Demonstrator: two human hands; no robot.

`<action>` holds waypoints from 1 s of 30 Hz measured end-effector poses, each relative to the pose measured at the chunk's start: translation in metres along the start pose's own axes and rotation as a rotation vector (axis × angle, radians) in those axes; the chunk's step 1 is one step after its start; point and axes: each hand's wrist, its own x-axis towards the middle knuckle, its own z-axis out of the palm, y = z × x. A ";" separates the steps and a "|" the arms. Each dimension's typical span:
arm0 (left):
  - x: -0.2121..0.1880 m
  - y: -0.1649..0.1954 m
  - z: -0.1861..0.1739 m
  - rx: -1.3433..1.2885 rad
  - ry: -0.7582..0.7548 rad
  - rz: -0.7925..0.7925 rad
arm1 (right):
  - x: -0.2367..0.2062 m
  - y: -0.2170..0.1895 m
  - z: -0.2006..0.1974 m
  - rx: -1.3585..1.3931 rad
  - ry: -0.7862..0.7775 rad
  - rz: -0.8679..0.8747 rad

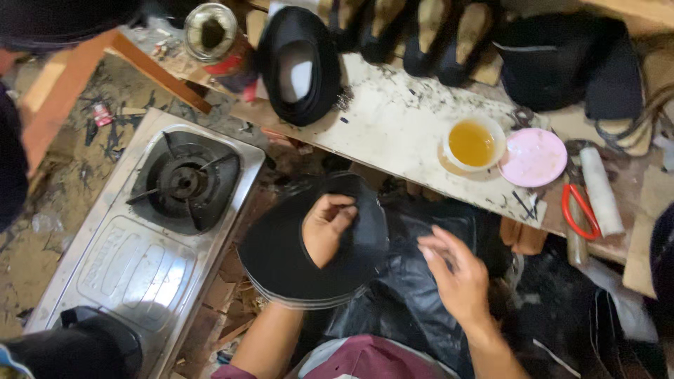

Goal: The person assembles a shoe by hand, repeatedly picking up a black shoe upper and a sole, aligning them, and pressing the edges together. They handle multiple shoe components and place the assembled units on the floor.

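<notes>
The fingers (342, 210) of the left hand (324, 228) are curled around a stack of black, curved, flat shoe-upper pieces (295, 263), held above the lap beside the steel gas stove (151, 224). The right hand (456, 277) is spread empty nearby. The stack is best kept squared while one piece is peeled off.

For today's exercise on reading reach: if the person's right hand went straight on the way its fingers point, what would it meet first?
Probably the stack of black cut pieces that the left hand holds; the right hand points up-left toward it, though depth is unclear.
</notes>
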 end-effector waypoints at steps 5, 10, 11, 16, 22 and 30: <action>-0.028 -0.019 0.040 -0.116 -0.168 -0.168 | 0.019 0.000 0.005 0.112 0.005 0.083; -0.032 -0.026 0.054 -0.143 -0.228 -0.119 | 0.019 -0.004 -0.006 0.104 0.039 0.119; -0.032 -0.028 0.055 -0.091 -0.221 -0.109 | 0.019 -0.005 -0.008 0.111 0.039 0.131; -0.031 -0.035 0.063 0.078 -0.252 0.001 | 0.017 -0.006 -0.016 0.116 0.077 0.127; -0.030 -0.008 0.075 0.083 -0.262 0.032 | 0.016 -0.010 -0.019 0.025 0.025 0.087; -0.032 0.043 0.084 0.591 -0.216 0.195 | 0.020 -0.008 -0.014 0.115 0.018 0.064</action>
